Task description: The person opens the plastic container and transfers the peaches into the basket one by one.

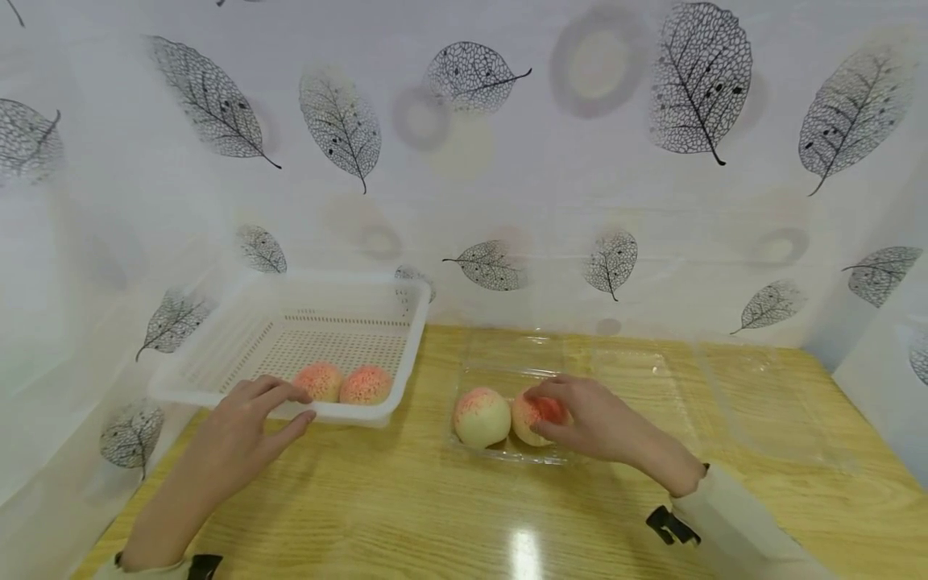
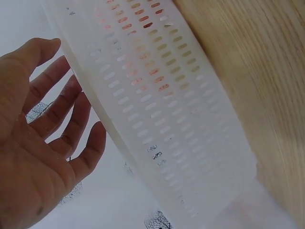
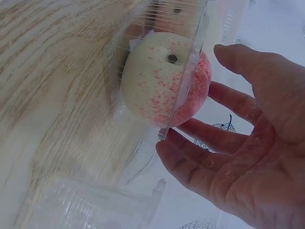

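Note:
My right hand (image 1: 598,419) is over a peach (image 3: 157,81) that sits in a clear plastic box (image 1: 507,457). In the right wrist view its fingers spread loosely around the fruit's reddish top, with the thumb apart from it. Beside that fruit, in the same box, lies a second peach (image 1: 482,420), pale with a red-speckled top. My left hand (image 1: 246,431) is at the front rim of a white perforated basket (image 2: 133,124), fingers relaxed and nothing held. Two red-speckled peaches (image 1: 366,385) lie inside the basket against its front wall.
More clear plastic containers (image 1: 768,403) lie to the right on the wood-grain table (image 1: 406,515). A pale curtain (image 1: 522,201) printed with dark leaves rises right behind the table. The box's clear lid (image 1: 511,352) stands open at the back.

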Available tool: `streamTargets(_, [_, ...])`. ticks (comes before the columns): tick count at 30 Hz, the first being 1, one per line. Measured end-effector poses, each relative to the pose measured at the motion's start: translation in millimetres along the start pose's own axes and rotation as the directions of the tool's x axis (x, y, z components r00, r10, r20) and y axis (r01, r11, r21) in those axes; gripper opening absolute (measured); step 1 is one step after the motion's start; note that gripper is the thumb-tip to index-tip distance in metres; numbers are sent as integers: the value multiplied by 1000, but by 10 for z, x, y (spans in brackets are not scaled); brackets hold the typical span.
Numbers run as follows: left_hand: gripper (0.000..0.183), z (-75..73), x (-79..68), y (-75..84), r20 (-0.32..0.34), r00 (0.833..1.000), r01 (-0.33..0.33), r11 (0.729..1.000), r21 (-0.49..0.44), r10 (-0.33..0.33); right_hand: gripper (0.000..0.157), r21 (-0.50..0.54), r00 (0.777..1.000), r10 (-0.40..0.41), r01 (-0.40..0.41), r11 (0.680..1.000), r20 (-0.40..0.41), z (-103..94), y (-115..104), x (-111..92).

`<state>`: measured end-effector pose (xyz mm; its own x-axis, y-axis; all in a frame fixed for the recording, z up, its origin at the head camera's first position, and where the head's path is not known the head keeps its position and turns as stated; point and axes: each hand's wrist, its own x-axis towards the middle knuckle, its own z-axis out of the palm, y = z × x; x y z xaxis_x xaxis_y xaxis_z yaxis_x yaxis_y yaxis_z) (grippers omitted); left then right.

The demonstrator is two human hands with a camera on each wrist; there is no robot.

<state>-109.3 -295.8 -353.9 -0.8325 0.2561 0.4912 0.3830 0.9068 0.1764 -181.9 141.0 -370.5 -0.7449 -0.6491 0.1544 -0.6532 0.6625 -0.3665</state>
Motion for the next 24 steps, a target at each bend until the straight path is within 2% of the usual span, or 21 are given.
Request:
streamTargets(16, [19,15,-1,6,15,999,38,999,-12,-38,37,67,1000,19,-18,998,-11,7,75,-10])
streamTargets(24, [23,27,-21,-51,-42,999,-4,1000,9,4,48,18,998,55,-55,998,18,-29,1,31])
